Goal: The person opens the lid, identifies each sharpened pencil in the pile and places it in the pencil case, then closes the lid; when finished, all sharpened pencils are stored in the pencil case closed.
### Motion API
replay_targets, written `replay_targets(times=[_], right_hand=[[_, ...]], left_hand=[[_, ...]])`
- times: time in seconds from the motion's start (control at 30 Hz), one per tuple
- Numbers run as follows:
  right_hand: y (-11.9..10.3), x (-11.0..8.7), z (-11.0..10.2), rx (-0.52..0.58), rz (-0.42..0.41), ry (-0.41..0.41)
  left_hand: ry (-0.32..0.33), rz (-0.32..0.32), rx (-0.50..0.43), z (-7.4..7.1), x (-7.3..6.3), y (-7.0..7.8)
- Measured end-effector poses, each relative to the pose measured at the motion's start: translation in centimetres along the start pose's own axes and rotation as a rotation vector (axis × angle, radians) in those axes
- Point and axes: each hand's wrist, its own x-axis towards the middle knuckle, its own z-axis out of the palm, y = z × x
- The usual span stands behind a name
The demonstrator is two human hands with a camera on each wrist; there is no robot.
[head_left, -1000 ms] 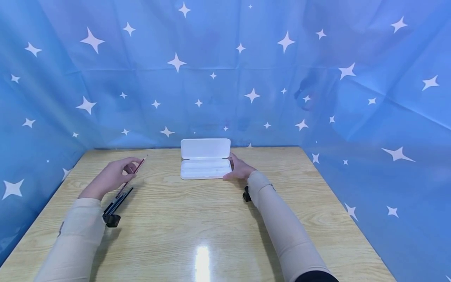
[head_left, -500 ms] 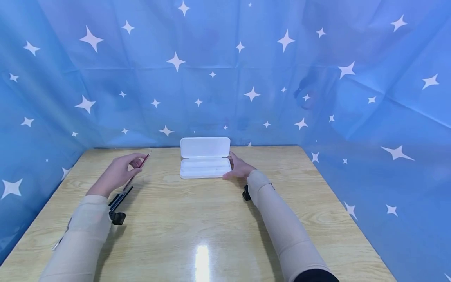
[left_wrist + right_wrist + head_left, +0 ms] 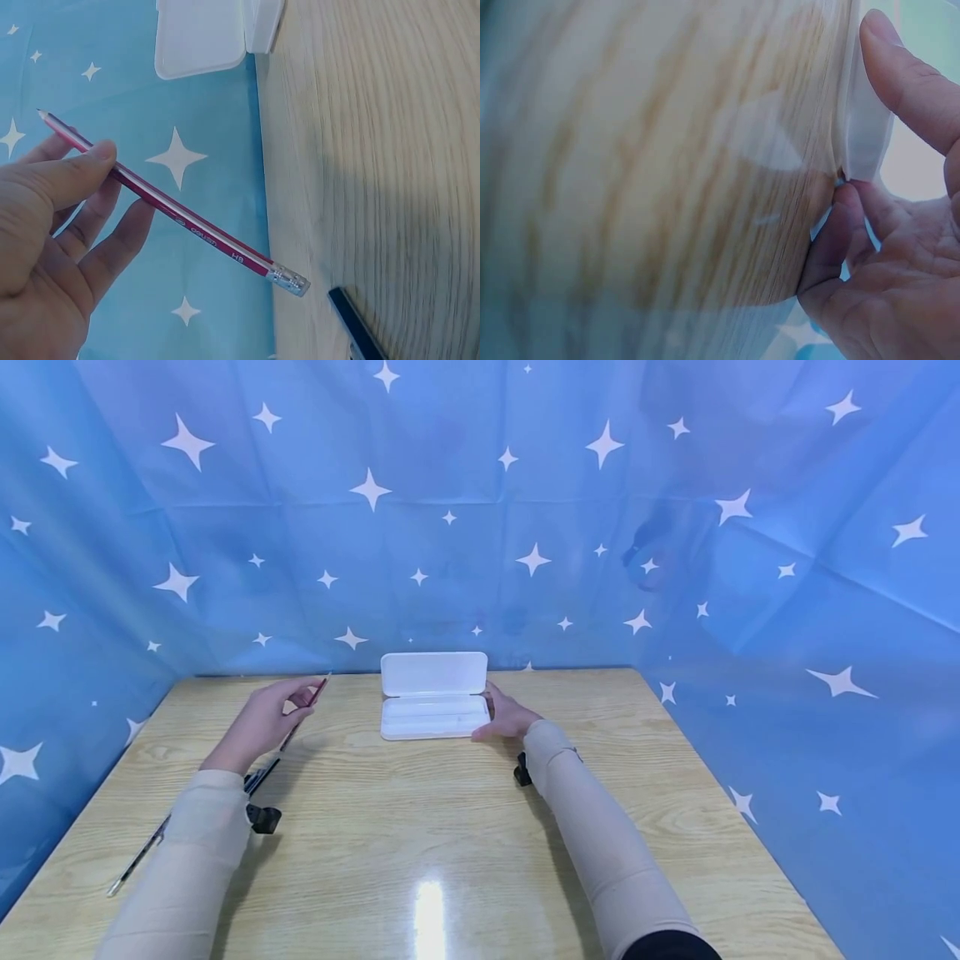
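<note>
Here's the red pencil [image 3: 199, 223], left of centre in the head view, pinched narrowly between the left hand's [image 3: 258, 720] thumb and fingertips, nearer the sharpened end! Its long axis runs diagonally, point toward the upper right, eraser end toward the lower left; in the left wrist view the point sits upper left, eraser end lower right. Over at centre, the right hand [image 3: 510, 718] holds the right end of the open case [image 3: 435, 727], thumb at the near edge, fingers at the far side. Wood grain stretches between pencil and case, and the table's [image 3: 352, 868] back edge meets star-printed cloth [image 3: 450, 560]. White, smooth, round-cornered case, lid [image 3: 433, 674] tilted up; pencil barrel pale-striped, ferrule [image 3: 281, 277] silvery
</note>
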Motion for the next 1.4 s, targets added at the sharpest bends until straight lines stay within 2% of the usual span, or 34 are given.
replay_targets(times=[0.27, 0.47, 0.63, 0.93, 1.27, 1.4], right_hand=[[0.1, 0.2, 0.0, 0.010, -0.008, 0.004], [-0.1, -0.1, 0.0, 0.042, -0.020, 0.006], [-0.1, -0.2, 0.1, 0.001, -0.011, 0.012], [0.0, 0.0, 0.0, 0.033, -0.015, 0.009], [-0.4, -0.4, 0.0, -0.014, -0.007, 0.016], [-0.5, -0.4, 0.1, 0.012, -0.016, 0.015]], left_hand=[[0.031, 0.012, -0.025, 1.0, 1.1, 0.6], [0.017, 0.015, -0.040, 1.8, 1.9, 1.1], [0.021, -0.001, -0.061, 2.3, 2.7, 1.5], [0.145, -0.025, -0.133, 3.5, 3.3, 1.5], [0.247, -0.035, -0.184, 4.4, 4.3, 1.9], [0.283, -0.037, -0.218, 4.9, 4.7, 2.3]])
